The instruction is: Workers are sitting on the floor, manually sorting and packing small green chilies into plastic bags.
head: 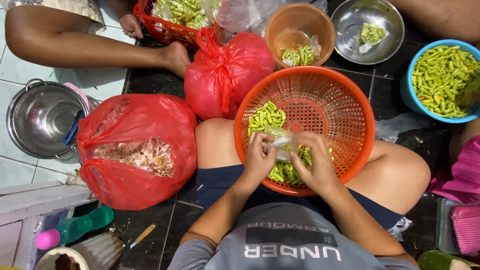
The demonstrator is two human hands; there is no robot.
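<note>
1. Sitting on the floor, the person holds an orange basket (345, 105) on the lap at the centre of the frame, with green chillies (267, 117) lying in its left and lower parts.
2. Both hands meet over the basket's lower left part: the left hand (259, 161) and the right hand (316, 167) each pinch a small clear plastic bag (281, 142) between thumb and fingers, so both are closed on it.
3. The bag sits between the 2 hands, just above the chillies in the basket; whether it holds anything I cannot tell.
4. At the left of the frame, an open red bag (145, 180) shows pale dry peelings inside, and a tied red bag (225, 75) stands just above it, touching the basket's upper left rim.
5. At the top, a brown tub (300, 25) holds a few chillies, and a steel bowl (350, 25) sits beside it to the right.
6. At the right edge, a blue bowl (407, 95) is full of green chillies.
7. At the far left, a metal colander (40, 120) rests on the tiled floor.
8. Another person's bare leg (75, 45) stretches across the upper left of the frame.
</note>
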